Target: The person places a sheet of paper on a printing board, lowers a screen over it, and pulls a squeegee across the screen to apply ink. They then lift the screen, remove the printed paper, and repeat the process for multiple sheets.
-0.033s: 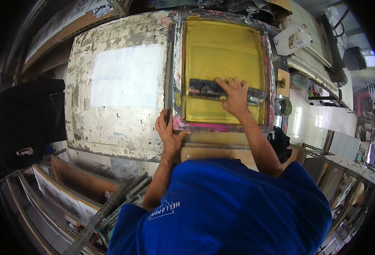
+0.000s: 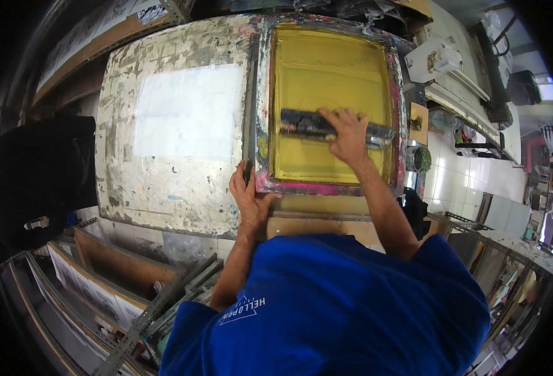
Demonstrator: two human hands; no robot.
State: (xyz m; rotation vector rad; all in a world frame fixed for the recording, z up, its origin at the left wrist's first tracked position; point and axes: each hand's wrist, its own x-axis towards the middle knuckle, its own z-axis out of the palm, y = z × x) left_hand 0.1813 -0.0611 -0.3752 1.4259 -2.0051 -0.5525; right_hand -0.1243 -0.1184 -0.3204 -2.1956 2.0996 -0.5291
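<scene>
In front of me lies a silk-screen printing frame (image 2: 326, 187) with yellow mesh, its border stained pink, black and white. My right hand (image 2: 350, 139) is closed over a long dark squeegee (image 2: 306, 124), which lies across the mesh, slightly tilted, right end nearer me. Part of the squeegee's middle is hidden under the fingers. My left hand (image 2: 249, 197) grips the near left corner of the frame, fingers along its left side and thumb along the near edge. Left of the frame, a white sheet (image 2: 189, 111) lies flat on a paint-worn board (image 2: 151, 194).
A person in black (image 2: 41, 175) is at the far left. Metal racks with boards (image 2: 107, 269) stand at the lower left, and another rack (image 2: 508, 250) at the lower right. A white plastic container (image 2: 430, 59) and a small pot (image 2: 419, 158) are beyond the frame's right side.
My right hand and the squeegee have shifted slightly away from me over the yellow mesh. My left hand stays at the frame's corner.
</scene>
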